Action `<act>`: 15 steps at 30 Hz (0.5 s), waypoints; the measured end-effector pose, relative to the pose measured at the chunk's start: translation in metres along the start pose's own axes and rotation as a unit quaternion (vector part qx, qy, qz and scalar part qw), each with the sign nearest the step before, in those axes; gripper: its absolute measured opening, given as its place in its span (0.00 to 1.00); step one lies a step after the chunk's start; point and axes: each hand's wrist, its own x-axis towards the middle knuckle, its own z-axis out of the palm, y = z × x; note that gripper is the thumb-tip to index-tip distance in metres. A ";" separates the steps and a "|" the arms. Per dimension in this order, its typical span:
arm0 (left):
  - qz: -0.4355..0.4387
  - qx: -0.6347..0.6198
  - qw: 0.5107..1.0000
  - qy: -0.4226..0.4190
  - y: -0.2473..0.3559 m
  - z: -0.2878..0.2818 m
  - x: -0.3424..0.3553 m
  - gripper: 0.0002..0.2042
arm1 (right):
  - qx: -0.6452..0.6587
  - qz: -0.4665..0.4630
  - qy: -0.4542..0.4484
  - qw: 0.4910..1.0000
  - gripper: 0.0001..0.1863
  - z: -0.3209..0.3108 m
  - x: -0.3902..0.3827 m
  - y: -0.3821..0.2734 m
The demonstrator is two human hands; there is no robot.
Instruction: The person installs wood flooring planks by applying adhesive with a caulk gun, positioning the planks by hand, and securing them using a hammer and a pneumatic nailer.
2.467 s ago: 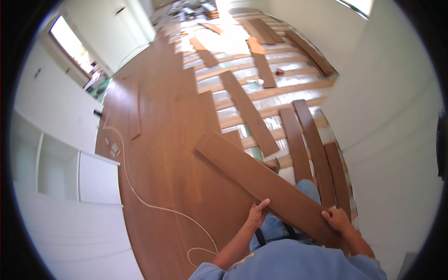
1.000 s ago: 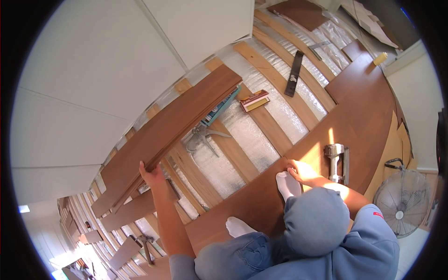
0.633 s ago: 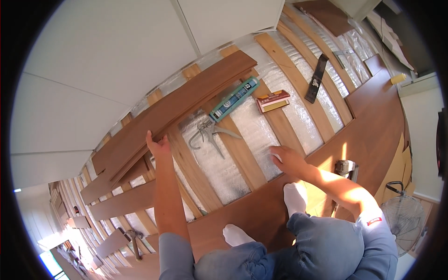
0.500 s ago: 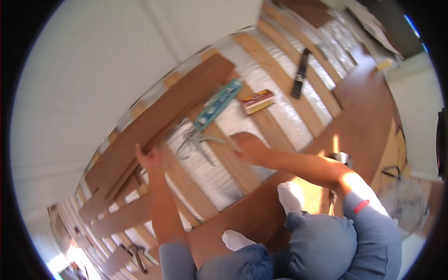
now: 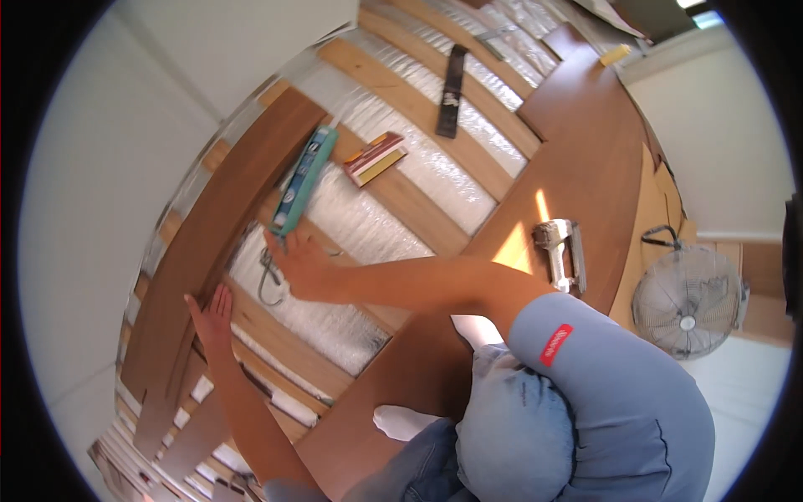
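My left hand point(image 5: 213, 322) lies at the near edge of a stack of long brown floor planks point(image 5: 226, 209), fingers stretched and thumb apart. My right hand point(image 5: 301, 263) reaches across to the rear of a caulking gun with a teal barrel point(image 5: 305, 180), its fingers spread near the barrel's end. Part of the gun's metal handle point(image 5: 266, 272) shows beside the hand; the rest is hidden. The gun lies alongside the planks, over wooden battens and silvery foil. A small red and yellow box point(image 5: 375, 159) sits just right of the gun.
Wooden battens point(image 5: 401, 192) cross the foil floor. Brown planks point(image 5: 585, 159) are laid on the right, with a nailer-like tool point(image 5: 559, 251) on them. A black strip point(image 5: 452, 92) lies farther off. A fan point(image 5: 686, 301) stands at the right; a white wall point(image 5: 109, 167) rises at left.
My right hand has moved left to the rear of the caulking gun. My left hand has come down along the planks' edge. The view has shifted, and my body leans further forward.
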 end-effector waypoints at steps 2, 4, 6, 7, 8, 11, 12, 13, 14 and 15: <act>-0.005 -0.010 1.000 0.017 -0.003 0.017 -0.013 0.50 | 0.012 -0.017 -0.010 1.000 0.54 -0.028 -0.017 0.006; 0.017 -0.012 0.999 0.038 0.001 0.012 -0.021 0.49 | 0.023 -0.054 0.001 0.998 0.54 -0.061 -0.031 0.004; 0.072 0.050 0.996 -0.005 -0.003 -0.018 -0.028 0.44 | 0.088 -0.053 -0.068 0.992 0.57 -0.119 -0.049 -0.011; 0.084 0.061 0.995 -0.005 -0.018 -0.024 -0.031 0.38 | 0.120 -0.073 -0.062 0.988 0.57 -0.143 -0.064 -0.008; 0.077 0.058 0.995 -0.003 -0.027 -0.038 -0.036 0.32 | 0.171 -0.052 -0.095 0.979 0.57 -0.181 -0.077 -0.020; 0.079 0.091 0.983 -0.139 -0.093 -0.005 -0.098 0.21 | 0.346 -0.049 -0.119 0.929 0.58 -0.252 -0.120 -0.016; -0.003 0.107 0.981 -0.159 -0.107 0.030 -0.110 0.21 | 0.349 -0.047 -0.119 0.928 0.58 -0.286 -0.136 -0.015; -0.032 0.116 0.967 -0.223 -0.122 0.059 -0.126 0.24 | 0.377 -0.067 -0.086 0.920 0.59 -0.305 -0.154 -0.008; -0.030 0.071 0.952 -0.295 -0.133 0.079 -0.149 0.26 | 0.426 -0.021 -0.051 0.903 0.57 -0.318 -0.169 -0.020; -0.038 0.019 0.929 -0.369 -0.148 0.118 -0.163 0.29 | 0.436 -0.009 -0.037 0.899 0.56 -0.337 -0.187 -0.018</act>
